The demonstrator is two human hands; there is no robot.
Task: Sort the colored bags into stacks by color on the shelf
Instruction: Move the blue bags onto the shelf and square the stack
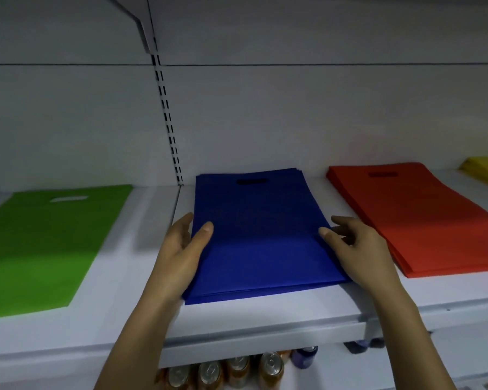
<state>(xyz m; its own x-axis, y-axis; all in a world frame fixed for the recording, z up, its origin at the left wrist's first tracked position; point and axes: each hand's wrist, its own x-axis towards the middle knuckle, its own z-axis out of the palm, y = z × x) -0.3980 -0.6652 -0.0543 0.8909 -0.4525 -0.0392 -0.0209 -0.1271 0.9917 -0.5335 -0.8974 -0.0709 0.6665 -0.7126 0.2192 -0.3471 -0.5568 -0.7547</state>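
Note:
A stack of blue bags (261,235) lies flat in the middle of the white shelf (251,313). My left hand (182,249) holds the stack's left edge, thumb on top and fingers along the side. At the right edge my right hand (352,243) touches the stack with its thumb tip, its fingers spread and relaxed beside it. A green bag (45,243) lies to the left. A stack of red bags (423,218) lies to the right. A yellow bag (485,170) shows at the far right edge.
The grey back wall carries a slotted upright (168,119) behind the blue stack. Several drink cans (237,370) stand on the shelf below the front edge. Bare shelf strips separate the stacks.

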